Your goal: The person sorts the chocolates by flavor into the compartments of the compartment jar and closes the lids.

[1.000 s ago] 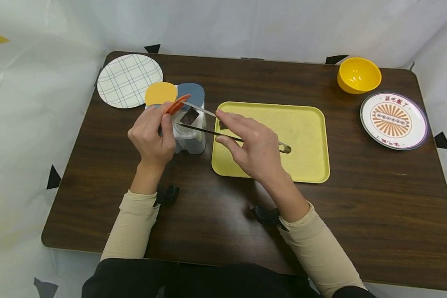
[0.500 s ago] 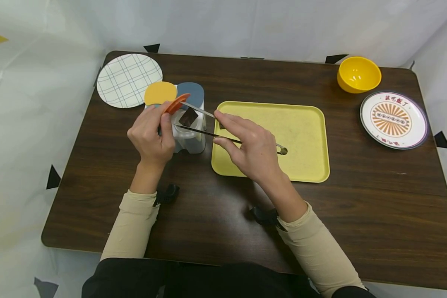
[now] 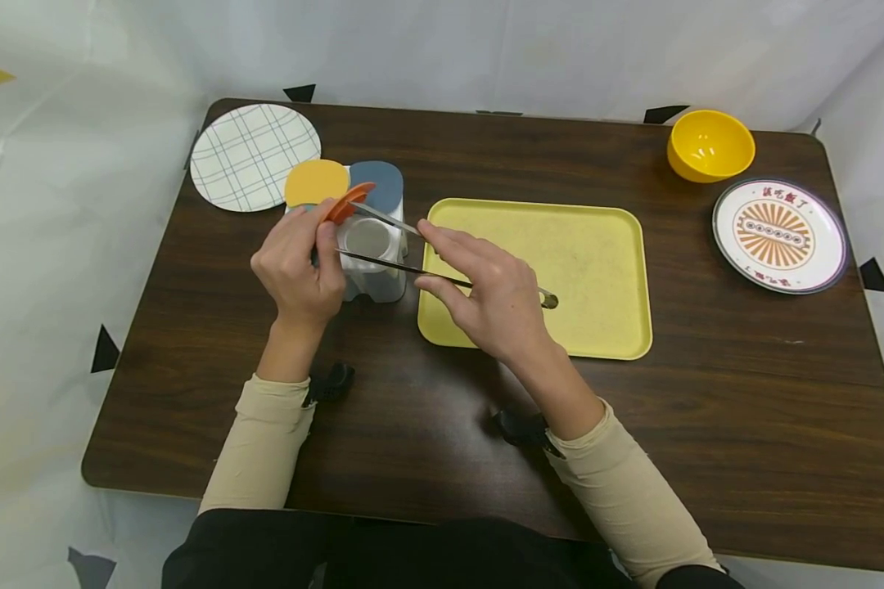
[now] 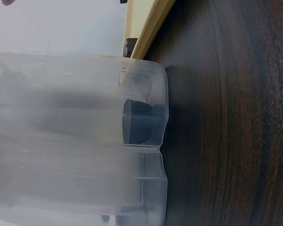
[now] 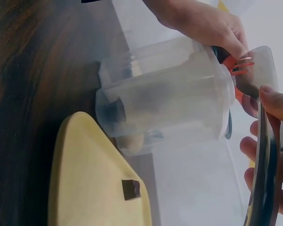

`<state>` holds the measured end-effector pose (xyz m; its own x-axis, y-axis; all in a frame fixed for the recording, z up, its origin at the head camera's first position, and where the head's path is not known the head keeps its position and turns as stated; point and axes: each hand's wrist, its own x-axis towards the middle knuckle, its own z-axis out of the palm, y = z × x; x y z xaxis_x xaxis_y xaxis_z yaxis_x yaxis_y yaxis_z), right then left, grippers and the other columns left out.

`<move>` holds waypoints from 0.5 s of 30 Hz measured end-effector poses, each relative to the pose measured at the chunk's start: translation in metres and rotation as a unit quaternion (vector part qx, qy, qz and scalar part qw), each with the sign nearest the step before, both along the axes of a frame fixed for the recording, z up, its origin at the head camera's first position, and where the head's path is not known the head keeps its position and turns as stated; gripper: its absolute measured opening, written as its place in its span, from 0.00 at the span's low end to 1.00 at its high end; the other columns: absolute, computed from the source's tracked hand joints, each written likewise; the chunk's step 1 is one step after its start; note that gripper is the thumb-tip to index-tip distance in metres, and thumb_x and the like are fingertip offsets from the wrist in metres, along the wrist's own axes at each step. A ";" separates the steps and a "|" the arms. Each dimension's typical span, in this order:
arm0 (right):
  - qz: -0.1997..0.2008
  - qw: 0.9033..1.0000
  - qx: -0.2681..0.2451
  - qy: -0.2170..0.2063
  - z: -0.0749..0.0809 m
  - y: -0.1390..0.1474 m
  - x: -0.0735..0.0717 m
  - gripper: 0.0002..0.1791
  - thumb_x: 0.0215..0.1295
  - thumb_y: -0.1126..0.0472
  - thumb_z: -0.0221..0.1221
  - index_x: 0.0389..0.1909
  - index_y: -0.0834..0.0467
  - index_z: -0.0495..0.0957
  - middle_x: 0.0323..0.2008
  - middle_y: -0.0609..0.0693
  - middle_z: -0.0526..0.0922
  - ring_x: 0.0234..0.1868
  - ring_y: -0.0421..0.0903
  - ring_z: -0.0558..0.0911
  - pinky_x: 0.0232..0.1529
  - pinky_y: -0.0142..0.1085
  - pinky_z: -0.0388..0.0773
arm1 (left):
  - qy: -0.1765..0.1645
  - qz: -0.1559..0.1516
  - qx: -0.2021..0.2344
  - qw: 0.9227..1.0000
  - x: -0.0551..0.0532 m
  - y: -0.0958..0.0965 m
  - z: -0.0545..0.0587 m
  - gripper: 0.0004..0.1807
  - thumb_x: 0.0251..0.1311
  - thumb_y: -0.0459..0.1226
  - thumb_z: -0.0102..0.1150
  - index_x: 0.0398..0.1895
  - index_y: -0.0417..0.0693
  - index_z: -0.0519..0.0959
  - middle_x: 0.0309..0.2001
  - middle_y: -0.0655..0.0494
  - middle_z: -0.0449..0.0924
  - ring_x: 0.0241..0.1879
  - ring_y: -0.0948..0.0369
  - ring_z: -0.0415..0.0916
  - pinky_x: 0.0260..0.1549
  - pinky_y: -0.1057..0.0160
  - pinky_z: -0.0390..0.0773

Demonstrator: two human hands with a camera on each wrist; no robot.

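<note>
My left hand [image 3: 298,266] holds a round orange lid [image 3: 349,202] tilted up beside the round opening of a clear container [image 3: 379,285]. My right hand [image 3: 489,290] grips metal tongs [image 3: 379,261]. Their arms stand apart over the opening with nothing between them; one tip is forked in the right wrist view. Through the cloudy wall, a dark brown block [image 4: 137,121] shows at the container's bottom in the left wrist view. Another dark block [image 5: 131,189] lies on the yellow tray [image 3: 597,270]; in the head view it is hidden.
Yellow [image 3: 317,182] and blue [image 3: 378,182] lids cover other parts of the container. Behind it on the left lies a checked round plate [image 3: 254,155]. A yellow bowl [image 3: 710,147] and a patterned plate [image 3: 779,236] stand at the far right.
The dark block between the tong tips has dropped out of them into the container. The tongs have shifted slightly left. My left hand keeps the orange lid raised.
</note>
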<state>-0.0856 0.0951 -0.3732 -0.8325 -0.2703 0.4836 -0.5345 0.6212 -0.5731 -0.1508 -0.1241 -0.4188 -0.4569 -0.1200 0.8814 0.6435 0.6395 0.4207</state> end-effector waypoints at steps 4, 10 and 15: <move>-0.002 1.000 0.004 -0.002 0.000 0.001 0.000 0.32 0.58 0.52 0.70 0.65 0.50 0.75 0.56 0.47 0.82 0.56 0.42 0.80 0.39 0.42 0.80 | 0.002 0.000 0.001 1.000 0.000 0.000 0.001 0.24 0.68 0.48 0.47 0.37 0.40 0.88 0.27 0.48 0.85 0.23 0.50 0.77 0.31 0.48 0.79; 0.003 1.000 0.017 -0.008 0.001 0.002 0.001 0.34 0.57 0.51 0.70 0.66 0.49 0.74 0.56 0.47 0.81 0.56 0.43 0.80 0.37 0.41 0.79 | 0.004 0.002 0.001 1.000 0.000 0.000 0.001 0.24 0.68 0.48 0.47 0.36 0.40 0.88 0.27 0.48 0.85 0.23 0.50 0.77 0.32 0.49 0.78; 0.004 1.000 0.024 -0.009 0.000 0.004 0.001 0.34 0.57 0.50 0.70 0.66 0.49 0.74 0.57 0.46 0.81 0.55 0.42 0.81 0.36 0.41 0.79 | 0.005 0.000 0.000 1.000 0.000 0.000 0.000 0.24 0.68 0.48 0.47 0.36 0.40 0.88 0.27 0.48 0.85 0.24 0.50 0.78 0.35 0.50 0.79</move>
